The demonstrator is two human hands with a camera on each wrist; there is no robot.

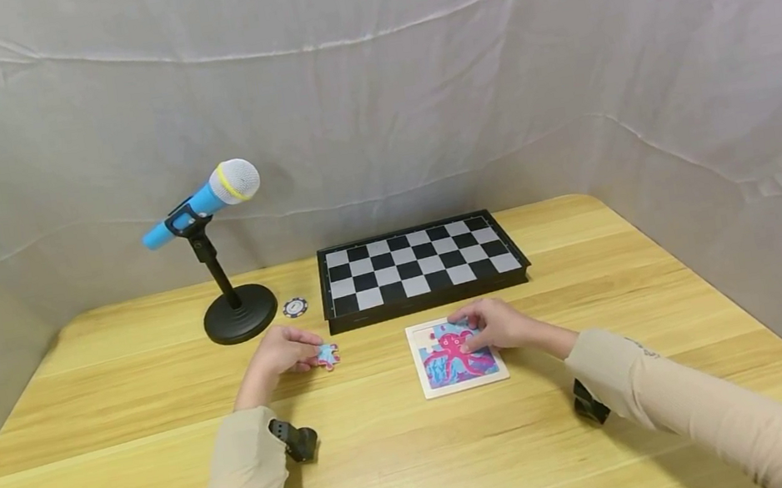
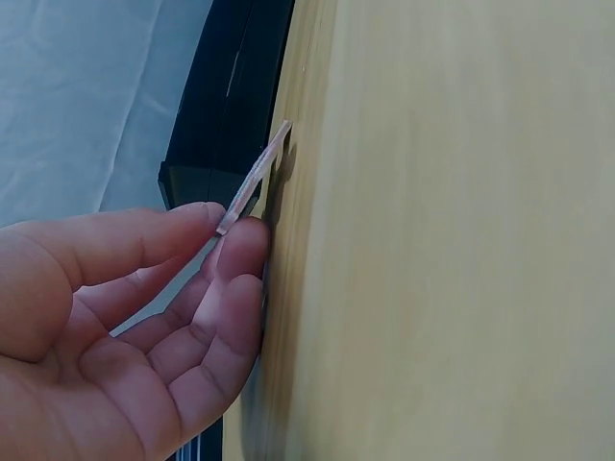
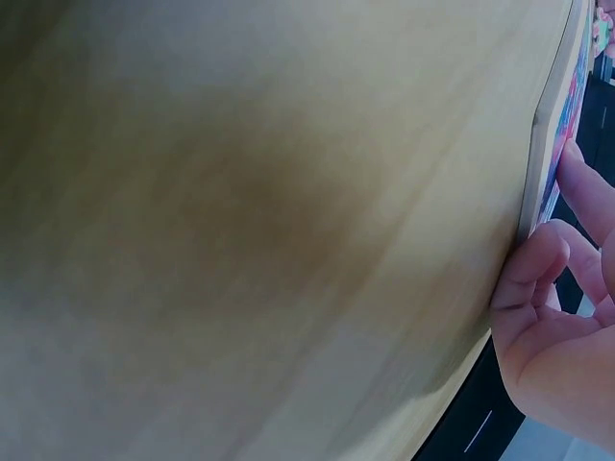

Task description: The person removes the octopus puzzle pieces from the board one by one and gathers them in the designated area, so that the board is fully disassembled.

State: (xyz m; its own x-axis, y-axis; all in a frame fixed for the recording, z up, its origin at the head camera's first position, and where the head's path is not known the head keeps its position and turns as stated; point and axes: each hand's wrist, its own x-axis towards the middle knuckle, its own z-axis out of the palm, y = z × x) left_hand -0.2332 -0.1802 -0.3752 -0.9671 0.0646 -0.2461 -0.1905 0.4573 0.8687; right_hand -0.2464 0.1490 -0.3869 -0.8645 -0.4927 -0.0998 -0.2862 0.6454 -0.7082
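Wooden table (image 1: 468,452): light plank top, bearing all items below, backed by a grey cloth screen (image 1: 410,64).

Chessboard (image 1: 420,265): black-framed, black and white squares, lying flat at 12 o'clock from the puzzle tray, just beyond it.

Microphone on stand (image 1: 212,212): blue body, white mesh head with yellow ring, clipped to a black stand with round base; at 10 o'clock from the left hand.

Puzzle tray (image 1: 457,356): square, pale wooden rim, showing a pink octopus on blue; lies flat near table centre, at 3 o'clock from the loose piece and well apart from it.

Right hand (image 1: 494,324): rests on the tray's far right part, fingers bent, fingertips (image 3: 543,254) touching the picture surface and tray edge; it grips nothing that can be seen.

Left hand (image 1: 286,352): thumb and fingers (image 2: 240,250) pinch the puzzle piece at one edge; remaining fingers lightly curled, knuckles against the table.

Poker chip (image 1: 295,306): dark with white edge marks, flat between the stand base and the chessboard.

Puzzle piece (image 1: 328,356): blue with pink, thin; tilted up off the table in the left-wrist view, at 9 o'clock from the tray.
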